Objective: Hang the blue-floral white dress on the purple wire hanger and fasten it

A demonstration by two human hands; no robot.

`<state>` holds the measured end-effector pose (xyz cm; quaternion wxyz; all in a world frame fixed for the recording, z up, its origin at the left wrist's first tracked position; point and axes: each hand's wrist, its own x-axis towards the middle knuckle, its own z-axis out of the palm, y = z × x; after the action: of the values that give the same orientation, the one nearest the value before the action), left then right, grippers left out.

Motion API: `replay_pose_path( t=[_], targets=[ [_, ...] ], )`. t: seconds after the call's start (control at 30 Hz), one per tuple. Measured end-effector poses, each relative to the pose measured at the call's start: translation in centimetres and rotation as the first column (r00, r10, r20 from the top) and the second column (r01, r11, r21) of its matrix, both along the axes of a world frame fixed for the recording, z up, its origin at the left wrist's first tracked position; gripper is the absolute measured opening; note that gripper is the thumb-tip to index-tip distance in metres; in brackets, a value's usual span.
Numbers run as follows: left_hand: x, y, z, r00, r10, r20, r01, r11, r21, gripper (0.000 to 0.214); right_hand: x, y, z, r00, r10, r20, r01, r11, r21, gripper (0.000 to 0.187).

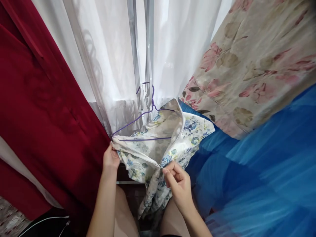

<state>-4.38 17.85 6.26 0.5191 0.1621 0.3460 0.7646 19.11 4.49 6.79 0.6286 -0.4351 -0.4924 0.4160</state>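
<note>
A white garment with blue and yellow flowers point(195, 131) hangs partly on a purple wire hanger point(133, 121). The hanger's right arm goes inside the garment, while its left end shows at the garment's left edge. There, my left hand point(111, 158) pinches the pale fabric edge beside the hanger's tip. My right hand point(178, 181) is closed in a pinch on the garment's front, where the two neckline edges meet. Below, the lower part of the garment hangs bunched between my legs.
White sheer curtains point(108, 49) with grey ribbons point(148, 39) hang behind the hanger. A dark red curtain point(49, 115) is on the left. On the right hang a beige floral cloth point(249, 75) and blue fabric point(256, 171). A black item with white edging point(46, 223) lies lower left.
</note>
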Motion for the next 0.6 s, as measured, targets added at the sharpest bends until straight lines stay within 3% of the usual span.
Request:
replay_pose_path(
  t=[0.1,0.2,0.3,0.43,0.5,0.6],
  targets=[
    [3.3,-1.9,-3.4,1.000,-0.022,-0.022,0.020,0.998,-0.065,0.026,2.1,0.3,-3.0,0.977,-0.163,-0.139,0.152,0.984,-0.089,0.026],
    [6.4,-4.8,-4.8,0.988,-0.129,-0.085,0.122,0.989,-0.082,0.037,5.1,0.4,-6.3,0.922,-0.318,-0.220,0.281,0.942,-0.187,0.029],
    [8.6,-7.3,-3.9,0.924,-0.270,-0.271,0.278,0.961,-0.011,0.038,7.8,0.5,-9.1,0.901,-0.402,-0.161,0.366,0.906,-0.211,0.035],
    [10.1,-9.6,-1.4,0.745,-0.334,-0.577,0.437,0.899,0.043,0.037,9.4,1.2,-11.8,0.872,-0.484,-0.076,0.457,0.859,-0.233,0.039],
    [10.7,-10.7,-0.7,0.663,-0.340,-0.668,0.491,0.870,0.045,0.037,9.1,1.5,-12.1,0.875,-0.484,-0.025,0.463,0.850,-0.252,0.035],
    [11.6,-12.5,0.0,0.559,-0.383,-0.736,0.578,0.816,0.015,0.036,7.4,0.9,-10.9,0.882,-0.471,0.029,0.468,0.866,-0.175,0.040]
  ],
)
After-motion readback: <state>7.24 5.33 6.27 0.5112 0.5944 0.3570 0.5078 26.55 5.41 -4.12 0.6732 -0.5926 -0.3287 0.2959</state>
